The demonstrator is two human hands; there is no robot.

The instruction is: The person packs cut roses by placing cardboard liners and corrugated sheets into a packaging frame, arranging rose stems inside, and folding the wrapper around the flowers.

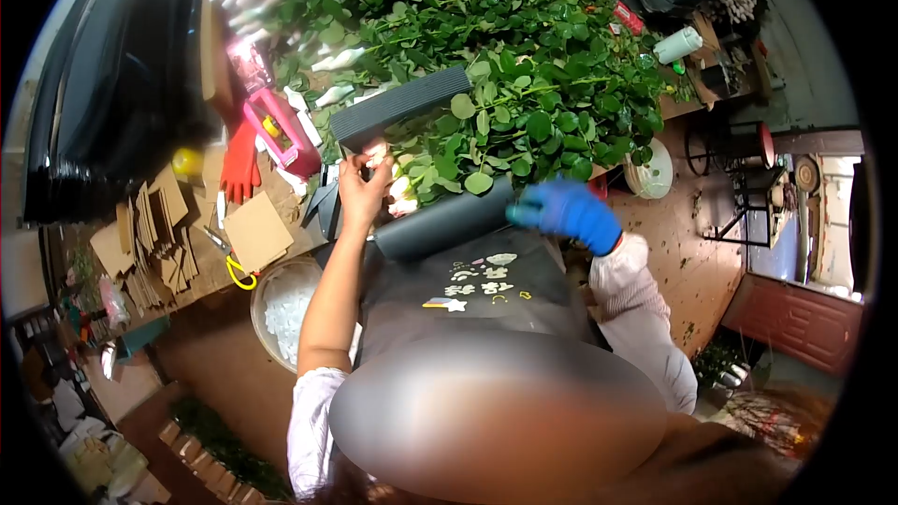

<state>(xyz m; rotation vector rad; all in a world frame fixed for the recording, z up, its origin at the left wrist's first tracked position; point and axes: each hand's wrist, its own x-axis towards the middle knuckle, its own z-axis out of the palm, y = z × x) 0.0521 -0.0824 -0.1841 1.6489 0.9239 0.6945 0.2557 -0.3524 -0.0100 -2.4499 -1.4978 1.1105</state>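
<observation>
My bare left hand point(363, 189) has its fingertips bent together around a pale flower head point(377, 150), at the left end of a bunch of leafy stems point(486, 154). Two dark sheets lie on either side of that bunch: a ribbed one point(402, 108) behind it and a smooth, curved one point(444, 224) in front, close to my apron. More pale flower heads point(402, 196) show between the sheets. My right hand point(566, 213), in a blue glove, is beside the right end of the smooth sheet. Motion smears its fingers, and whether they hold anything is unclear.
A large heap of green stems point(561, 65) covers the back of the table. To the left are a pink holder point(281, 136), a red glove point(240, 164), cardboard squares point(259, 232) and yellow-handled scissors point(240, 273). A white bucket point(648, 171) stands beyond the table's right edge.
</observation>
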